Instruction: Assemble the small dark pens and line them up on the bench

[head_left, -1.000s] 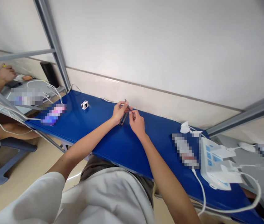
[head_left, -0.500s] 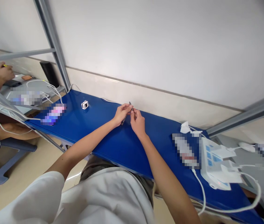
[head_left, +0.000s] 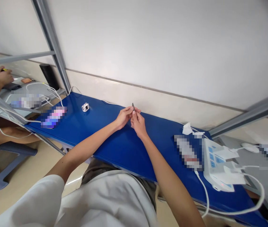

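My two hands meet over the far side of the blue desk (head_left: 115, 148), close to the wall. Between their fingertips a slim dark pen (head_left: 133, 106) sticks up, its lower part hidden by the fingers. My left hand (head_left: 124, 117) has thumb and fingers closed around it from the left. My right hand (head_left: 138, 122) pinches at the same spot from the right, thumb and forefinger together. Left of the hands, apart from them, a small white device with a dark screen (head_left: 85, 107) stands on the desk.
A blurred phone (head_left: 54, 117) lies at the desk's left end, another phone (head_left: 189, 153) at right on a white cable. Beside it stands a white power strip (head_left: 215, 164) with plugs. Crumpled tissue (head_left: 188, 128) lies behind. Another person's hand (head_left: 2, 75) works at the left desk.
The pen has turned from slanting down past my left hand to pointing up, its lower length now hidden. My right hand has shifted slightly left, closer to my left hand.
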### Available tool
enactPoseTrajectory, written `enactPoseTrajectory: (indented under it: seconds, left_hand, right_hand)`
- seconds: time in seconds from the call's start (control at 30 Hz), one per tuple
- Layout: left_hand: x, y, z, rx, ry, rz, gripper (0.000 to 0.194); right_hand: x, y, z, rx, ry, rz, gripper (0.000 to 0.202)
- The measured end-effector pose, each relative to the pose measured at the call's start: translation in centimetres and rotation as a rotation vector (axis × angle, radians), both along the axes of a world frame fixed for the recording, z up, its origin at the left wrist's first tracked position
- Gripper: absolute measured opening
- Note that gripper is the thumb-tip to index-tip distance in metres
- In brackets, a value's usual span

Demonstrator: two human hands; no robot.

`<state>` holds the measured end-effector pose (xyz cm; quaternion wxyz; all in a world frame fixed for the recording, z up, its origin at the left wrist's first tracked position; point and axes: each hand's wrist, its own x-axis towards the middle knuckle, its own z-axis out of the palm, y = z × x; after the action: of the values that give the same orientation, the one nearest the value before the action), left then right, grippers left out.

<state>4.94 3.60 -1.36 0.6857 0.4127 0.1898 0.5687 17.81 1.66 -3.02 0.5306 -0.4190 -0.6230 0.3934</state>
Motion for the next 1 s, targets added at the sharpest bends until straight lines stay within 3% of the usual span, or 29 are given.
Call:
enactPoseTrajectory:
  seconds: [0.13, 0.27, 0.47, 0.63, 0.8, 1.0]
  left_hand:
    - [-0.4, 0.0, 0.9, -0.046, -0.033, 0.023, 0.047]
    - [-1.3, 0.3, 2.0, 0.044, -0.072, 0.122, 0.04]
    - [-1.4, -0.7, 2.8, 0.135, 0.058, 0.123, 0.046]
    - [-2.0, -1.3, 3.3, 0.255, 0.187, 0.143, 0.054]
    - [-2.1, -1.2, 3.3, 0.261, 0.238, 0.117, 0.058]
    - [-0.4, -1.3, 1.9, 0.247, 0.337, 0.127, 0.067]
  right_hand:
    - [-0.7, -0.2, 0.1, -0.054, 0.068, 0.052, 0.056]
    - [-1.6, -0.4, 0.1, 0.006, 0.062, 0.081, 0.056]
    - [-3.2, -1.9, 0.3, -0.282, 0.261, 0.296, 0.046]
    - [-3.2, -2.5, 0.7, -0.392, 0.29, 0.408, 0.049]
    - [-3.2, -1.9, 0.1, -0.319, 0.345, 0.361, 0.05]
    - [-2.6, -1.2, 0.3, -0.221, 0.3, 0.182, 0.057]
